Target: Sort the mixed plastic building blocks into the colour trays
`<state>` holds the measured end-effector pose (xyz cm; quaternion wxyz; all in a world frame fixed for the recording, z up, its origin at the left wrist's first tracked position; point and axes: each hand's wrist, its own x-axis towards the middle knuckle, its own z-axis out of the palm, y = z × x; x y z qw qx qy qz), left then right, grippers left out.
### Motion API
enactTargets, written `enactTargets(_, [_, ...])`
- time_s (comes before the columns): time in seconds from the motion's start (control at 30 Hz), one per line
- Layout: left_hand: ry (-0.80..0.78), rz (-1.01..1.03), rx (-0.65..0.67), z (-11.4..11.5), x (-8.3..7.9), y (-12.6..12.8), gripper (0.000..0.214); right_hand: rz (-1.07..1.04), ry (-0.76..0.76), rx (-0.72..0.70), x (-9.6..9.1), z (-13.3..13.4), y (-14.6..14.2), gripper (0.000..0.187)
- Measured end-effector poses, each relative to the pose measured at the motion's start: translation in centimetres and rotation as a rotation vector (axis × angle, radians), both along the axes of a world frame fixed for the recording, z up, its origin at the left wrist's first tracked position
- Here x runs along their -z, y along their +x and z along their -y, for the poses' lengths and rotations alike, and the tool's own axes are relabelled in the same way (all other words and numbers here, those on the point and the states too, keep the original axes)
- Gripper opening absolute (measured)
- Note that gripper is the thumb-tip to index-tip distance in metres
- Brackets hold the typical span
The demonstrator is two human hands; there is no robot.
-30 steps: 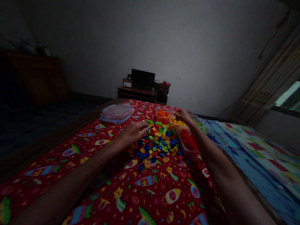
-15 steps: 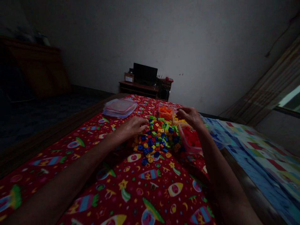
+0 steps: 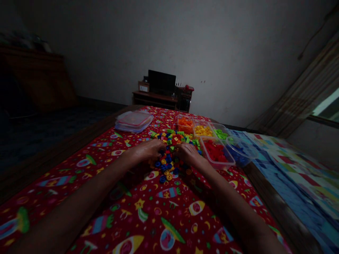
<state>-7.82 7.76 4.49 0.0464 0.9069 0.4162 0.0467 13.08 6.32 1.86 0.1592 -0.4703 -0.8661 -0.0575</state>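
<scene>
1. The plain wall (image 3: 225,70) fills the far side of your view, dim and grey.
2. Before you spreads the red cloth (image 3: 156,215), printed with rockets, stars and moons; your two bare forearms reach across it from its near side.
3. On your right lies the blue bedding (image 3: 280,180), with a patchwork quilt (image 3: 299,151) over part of it.
4. To your left stands a wooden cabinet (image 3: 37,77); a curtain (image 3: 293,97) hangs at the far right beside the window.
5. Against the wall, a low desk (image 3: 156,97) carries a dark monitor (image 3: 162,82).
6. Your heap of mixed toy bricks (image 3: 168,158) sits mid-cloth: red, blue, yellow, green and orange, left of the clear boxes.
7. Those boxes stand grouped: a red-brick box (image 3: 217,164) nearest you, a blue-brick tub (image 3: 243,163) to its right, and behind them the orange-brick box (image 3: 184,131), yellow-brick box (image 3: 201,137) and green-brick box (image 3: 218,125).
8. Stacked lids (image 3: 134,122) lie beyond the heap, to its left.
9. Your left hand (image 3: 152,149) and right hand (image 3: 187,151) are down at the heap's two sides, fingers bent inward, bricks between them; you cannot tell whether either pinches one.
10. Smallest, a yellow wheel (image 3: 169,177) and blue wheel (image 3: 162,179) lie side by side at the heap's near edge.
</scene>
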Motion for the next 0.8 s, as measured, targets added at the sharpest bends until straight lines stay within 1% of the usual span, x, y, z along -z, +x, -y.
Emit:
enactTargets(0.1, [-0.015,0.004,-0.002,-0.4,0.4,-0.4,0.028,0.053,0.010,0.000,0.9,0.1,-0.5,0.019])
enactTargets(0.23, [0.028,0.042,-0.029,-0.4,0.5,-0.6,0.030,0.053,-0.058,0.040,-0.1,0.0,-0.1,0.016])
enactTargets(0.33, [0.063,0.089,-0.055,-0.3,0.4,-0.6,0.034,0.005,-0.082,0.021,-0.8,-0.3,0.3,0.016])
enactTargets(0.47, [0.070,0.092,-0.063,-0.3,0.7,-0.6,0.038,-0.080,-0.079,-0.043,-0.4,-0.7,0.5,0.023])
enactTargets(0.57, [0.086,0.120,-0.041,-0.7,1.3,-0.8,0.035,-0.174,-0.066,-0.086,0.2,-0.9,0.2,0.029])
enactTargets(0.63, [0.101,0.151,-0.028,-1.0,1.8,-0.8,0.028,-0.252,-0.100,-0.128,0.3,-1.0,-0.2,0.031])
enactTargets(0.7, [0.112,0.176,-0.021,-1.3,2.3,-0.6,0.022,-0.373,-0.181,-0.143,0.1,-1.2,-0.7,0.030])
enactTargets(0.8, [0.149,0.221,-0.009,-1.5,2.9,-0.1,0.020,-0.631,-0.362,-0.123,-0.5,-1.7,-1.0,0.022])
